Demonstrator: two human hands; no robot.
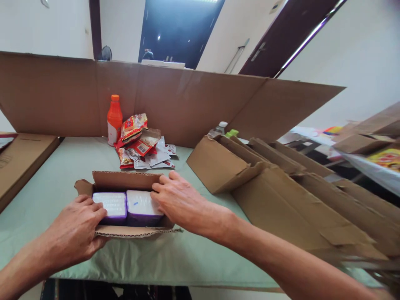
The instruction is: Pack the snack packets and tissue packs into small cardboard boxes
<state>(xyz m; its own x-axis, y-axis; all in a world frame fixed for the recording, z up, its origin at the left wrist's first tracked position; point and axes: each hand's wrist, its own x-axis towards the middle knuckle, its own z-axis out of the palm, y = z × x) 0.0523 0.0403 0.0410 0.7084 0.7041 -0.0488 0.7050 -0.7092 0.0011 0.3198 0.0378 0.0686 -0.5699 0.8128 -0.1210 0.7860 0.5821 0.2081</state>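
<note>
An open cardboard box (pixel 125 180) stands near the front of the table with its flaps up. Inside, side by side, are two tissue packs, white on top with purple sides: the left pack (pixel 112 204) and the right pack (pixel 143 204). My left hand (pixel 79 225) grips the box's left end, thumb low outside and fingers over the rim, against the left pack. Bent over the right end is my right hand (pixel 181 200), its fingers at the far flap and the right pack's edge. The box's right wall is mostly hidden under it.
Behind the box lie a heap of snack packets (pixel 140 143) and an orange bottle (pixel 114 121). Several folded cardboard boxes (pixel 281 196) lean at the right, with a clear bottle (pixel 220 129) behind. A cardboard screen (pixel 187 100) borders the table's back; a flat carton (pixel 25 162) lies left.
</note>
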